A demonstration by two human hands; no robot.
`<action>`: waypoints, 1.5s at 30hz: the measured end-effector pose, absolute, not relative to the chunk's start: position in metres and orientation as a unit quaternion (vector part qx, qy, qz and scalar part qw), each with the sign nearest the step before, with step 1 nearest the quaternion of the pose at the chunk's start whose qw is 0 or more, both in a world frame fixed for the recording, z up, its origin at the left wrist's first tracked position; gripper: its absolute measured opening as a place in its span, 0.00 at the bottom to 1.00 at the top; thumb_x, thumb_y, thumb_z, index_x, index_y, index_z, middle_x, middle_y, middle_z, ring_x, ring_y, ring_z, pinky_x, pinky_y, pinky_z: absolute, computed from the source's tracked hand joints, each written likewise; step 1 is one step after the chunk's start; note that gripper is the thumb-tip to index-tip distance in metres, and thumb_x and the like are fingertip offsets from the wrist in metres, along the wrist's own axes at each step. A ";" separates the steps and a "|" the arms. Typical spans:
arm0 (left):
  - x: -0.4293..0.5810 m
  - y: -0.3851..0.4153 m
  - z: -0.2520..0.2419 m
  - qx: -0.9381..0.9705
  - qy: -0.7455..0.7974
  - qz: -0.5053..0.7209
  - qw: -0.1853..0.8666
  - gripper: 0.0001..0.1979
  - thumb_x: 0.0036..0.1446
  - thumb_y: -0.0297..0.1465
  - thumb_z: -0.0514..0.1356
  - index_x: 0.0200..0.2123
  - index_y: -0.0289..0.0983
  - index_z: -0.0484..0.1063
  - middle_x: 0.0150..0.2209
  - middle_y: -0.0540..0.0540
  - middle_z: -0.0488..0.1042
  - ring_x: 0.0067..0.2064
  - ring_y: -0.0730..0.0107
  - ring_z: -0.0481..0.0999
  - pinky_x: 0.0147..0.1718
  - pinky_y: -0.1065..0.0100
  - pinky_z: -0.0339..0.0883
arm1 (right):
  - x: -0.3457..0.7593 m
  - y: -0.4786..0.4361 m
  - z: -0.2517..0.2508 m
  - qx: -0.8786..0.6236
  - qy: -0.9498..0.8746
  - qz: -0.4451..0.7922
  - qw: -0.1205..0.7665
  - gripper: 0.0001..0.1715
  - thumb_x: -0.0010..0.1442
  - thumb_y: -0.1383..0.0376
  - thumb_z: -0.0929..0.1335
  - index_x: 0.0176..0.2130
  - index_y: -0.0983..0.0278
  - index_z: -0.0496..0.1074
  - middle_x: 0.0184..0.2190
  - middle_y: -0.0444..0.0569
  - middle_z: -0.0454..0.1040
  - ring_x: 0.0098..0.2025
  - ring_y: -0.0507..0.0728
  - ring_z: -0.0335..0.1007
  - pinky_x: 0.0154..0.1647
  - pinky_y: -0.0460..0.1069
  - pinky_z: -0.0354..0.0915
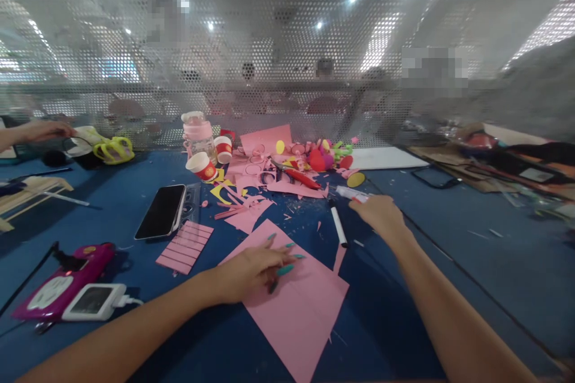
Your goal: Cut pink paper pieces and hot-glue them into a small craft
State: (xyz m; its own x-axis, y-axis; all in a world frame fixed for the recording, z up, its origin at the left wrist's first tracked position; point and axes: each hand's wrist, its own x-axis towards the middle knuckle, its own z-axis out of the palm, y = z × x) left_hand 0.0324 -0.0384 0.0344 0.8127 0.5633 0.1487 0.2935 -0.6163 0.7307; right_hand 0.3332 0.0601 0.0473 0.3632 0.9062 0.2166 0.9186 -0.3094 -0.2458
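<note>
My left hand (256, 269) rests on a sheet of pink paper (309, 305), fingers spread, with long teal nails. The sheet lies turned like a diamond on the blue table. Farther right, my right hand (381, 215) is closed around the near end of a whitish, see-through tube (351, 193); its fingertips are partly hidden. A white marker with a black cap (338, 224) lies between the hands, just left of the right hand. Beside it is a thin pink paper strip (340, 258). Left of the sheet sits a pink piece with dark lines (185, 247).
Pink scraps (251, 209) and red-handled scissors (302, 178) lie beyond the sheet. Paper cups (202, 166) and a pink bottle (198, 134) stand behind. A phone (162, 211) and a magenta device (67, 287) are leftward. Another person's hand (49, 130) reaches in at far left.
</note>
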 end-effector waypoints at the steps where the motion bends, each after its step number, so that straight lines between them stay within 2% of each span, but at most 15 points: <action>1: 0.032 -0.036 0.034 0.879 0.244 0.190 0.362 0.25 0.55 0.22 0.46 0.56 0.46 0.56 0.41 0.50 0.74 0.51 0.69 0.68 0.59 0.55 0.42 | 0.331 0.057 0.052 -0.828 -0.544 -0.017 0.137 0.28 0.46 0.54 0.63 0.36 0.76 0.72 0.33 0.69 0.71 0.35 0.69 0.70 0.31 0.56 0.62; 3: 0.032 -0.032 0.034 0.881 0.248 0.191 0.355 0.25 0.54 0.22 0.47 0.55 0.47 0.57 0.38 0.52 0.76 0.44 0.70 0.73 0.58 0.56 0.45 | 0.319 0.049 0.063 -0.826 -0.542 -0.054 0.143 0.27 0.49 0.54 0.61 0.34 0.75 0.72 0.31 0.67 0.71 0.34 0.67 0.70 0.30 0.54 0.62; 6: 0.034 -0.030 0.037 0.891 0.259 0.175 0.330 0.25 0.55 0.22 0.47 0.55 0.46 0.57 0.39 0.52 0.75 0.39 0.72 0.75 0.57 0.58 0.50 | 0.291 0.036 0.072 -0.785 -0.578 -0.111 0.193 0.24 0.51 0.55 0.59 0.33 0.73 0.70 0.28 0.64 0.71 0.32 0.65 0.69 0.28 0.52 0.60; 9: 0.036 -0.032 0.037 0.915 0.254 0.174 0.260 0.24 0.55 0.22 0.47 0.55 0.42 0.57 0.46 0.49 0.72 0.47 0.70 0.70 0.58 0.59 0.48 | 0.262 0.026 0.067 -0.705 -0.649 -0.154 0.242 0.21 0.50 0.56 0.62 0.36 0.71 0.65 0.32 0.60 0.68 0.31 0.62 0.67 0.26 0.50 0.59; 12: 0.036 -0.037 0.029 0.936 0.254 0.181 0.162 0.23 0.56 0.22 0.45 0.55 0.36 0.56 0.54 0.43 0.64 0.58 0.65 0.56 0.58 0.58 0.45 | 0.246 0.023 0.054 -0.634 -0.711 -0.161 0.258 0.17 0.49 0.58 0.63 0.37 0.67 0.61 0.35 0.55 0.66 0.30 0.58 0.66 0.25 0.48 0.58; 14: 0.036 -0.040 0.021 0.936 0.274 0.187 0.118 0.24 0.56 0.21 0.44 0.57 0.34 0.52 0.55 0.41 0.62 0.60 0.65 0.52 0.58 0.57 0.47 | 0.242 0.024 0.046 -0.612 -0.728 -0.163 0.262 0.16 0.49 0.59 0.64 0.37 0.66 0.60 0.34 0.53 0.65 0.30 0.58 0.65 0.25 0.48 0.59; 17: 0.034 -0.041 0.013 0.929 0.300 0.198 0.086 0.24 0.57 0.21 0.43 0.58 0.33 0.49 0.55 0.38 0.62 0.61 0.64 0.50 0.57 0.55 0.49 | 0.242 0.026 0.040 -0.580 -0.749 -0.163 0.275 0.15 0.49 0.61 0.64 0.36 0.65 0.58 0.34 0.52 0.65 0.32 0.58 0.65 0.26 0.48 0.60; 28: 0.031 -0.037 0.017 0.929 0.300 0.188 0.105 0.23 0.58 0.23 0.44 0.57 0.34 0.50 0.56 0.38 0.59 0.60 0.62 0.52 0.57 0.54 0.47 | 0.239 0.029 0.035 -0.530 -0.783 -0.152 0.287 0.12 0.49 0.63 0.64 0.34 0.62 0.56 0.32 0.50 0.64 0.32 0.57 0.65 0.25 0.47 0.60; 45: 0.030 -0.037 0.017 0.930 0.289 0.198 0.108 0.21 0.58 0.23 0.44 0.56 0.34 0.52 0.54 0.40 0.63 0.60 0.63 0.51 0.58 0.54 0.48 | 0.240 0.030 0.035 -0.517 -0.799 -0.148 0.268 0.09 0.50 0.65 0.63 0.33 0.62 0.56 0.32 0.50 0.65 0.33 0.57 0.65 0.24 0.47 0.60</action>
